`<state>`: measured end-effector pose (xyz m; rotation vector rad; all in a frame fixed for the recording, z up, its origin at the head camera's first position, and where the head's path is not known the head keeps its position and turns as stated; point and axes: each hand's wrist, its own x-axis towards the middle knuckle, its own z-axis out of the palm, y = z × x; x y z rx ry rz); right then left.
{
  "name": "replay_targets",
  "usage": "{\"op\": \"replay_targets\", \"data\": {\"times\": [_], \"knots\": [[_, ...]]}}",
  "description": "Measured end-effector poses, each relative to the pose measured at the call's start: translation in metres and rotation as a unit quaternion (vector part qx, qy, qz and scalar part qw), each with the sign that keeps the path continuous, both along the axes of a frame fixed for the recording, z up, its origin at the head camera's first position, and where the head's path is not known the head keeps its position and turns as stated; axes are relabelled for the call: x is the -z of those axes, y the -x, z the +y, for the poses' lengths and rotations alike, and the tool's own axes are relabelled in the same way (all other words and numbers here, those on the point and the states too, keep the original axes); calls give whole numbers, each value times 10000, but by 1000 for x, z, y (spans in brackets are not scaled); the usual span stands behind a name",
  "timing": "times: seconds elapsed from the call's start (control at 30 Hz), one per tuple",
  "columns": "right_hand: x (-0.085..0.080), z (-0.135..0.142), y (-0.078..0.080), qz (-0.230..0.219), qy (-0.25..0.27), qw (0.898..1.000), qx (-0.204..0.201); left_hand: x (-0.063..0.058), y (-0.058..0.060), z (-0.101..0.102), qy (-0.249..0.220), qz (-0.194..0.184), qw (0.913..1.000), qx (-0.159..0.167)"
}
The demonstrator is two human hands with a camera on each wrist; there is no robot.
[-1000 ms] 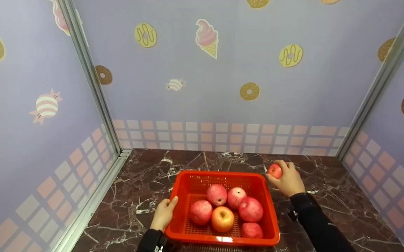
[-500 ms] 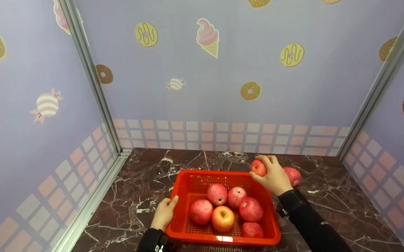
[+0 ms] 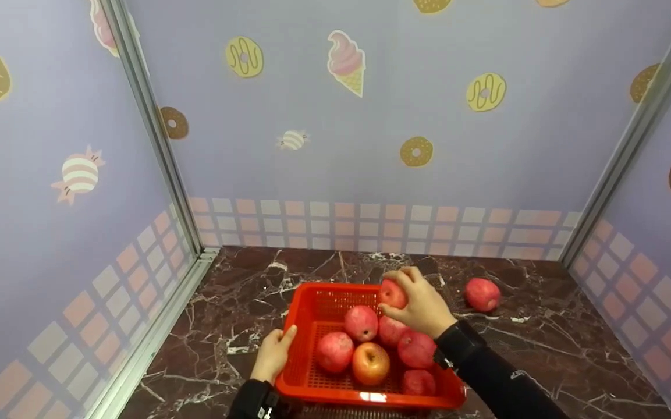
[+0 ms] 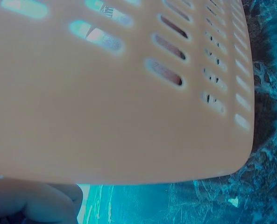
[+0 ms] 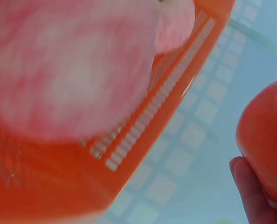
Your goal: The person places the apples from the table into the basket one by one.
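My right hand grips a red apple over the back right part of a red plastic basket. The right wrist view catches this held apple at its right edge, fingertips against its side. Several apples lie in the basket, mostly pinkish red, such as the apple at the left; a yellow-orange apple is at the front. With its thumb on top, my left hand holds the basket's left rim. The slotted basket wall fills most of the left wrist view, fingers showing below it.
One more red apple lies on the dark marbled tabletop, right of the basket. A patterned back wall and side walls with metal corner posts enclose the table.
My right hand has carried the apple leftward from the table right of the basket to above the basket, uncovering the other apple on the table. The left hand stays at the rim.
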<state>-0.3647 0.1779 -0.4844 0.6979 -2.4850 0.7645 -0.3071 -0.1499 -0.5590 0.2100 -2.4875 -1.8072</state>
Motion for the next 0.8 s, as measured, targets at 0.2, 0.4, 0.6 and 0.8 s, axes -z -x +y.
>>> {"op": "replay_targets", "data": {"times": [0.2,0.4,0.6,0.8], "knots": [[3,-30,-15,-119,-487,9966,-661,0,0,1,-147,-110,9998,-10],[9,-58,-31,-656,-1023,9841,-1295,1,0,1,-95,-124,9999,-7],[20,-76,-44,-691,-1721,9657,-1817,2,-1,1,-9,-80,10000,-27],[26,-86,-47,-619,-2182,9484,-2215,0,-1,1,24,-47,10000,-20]]}}
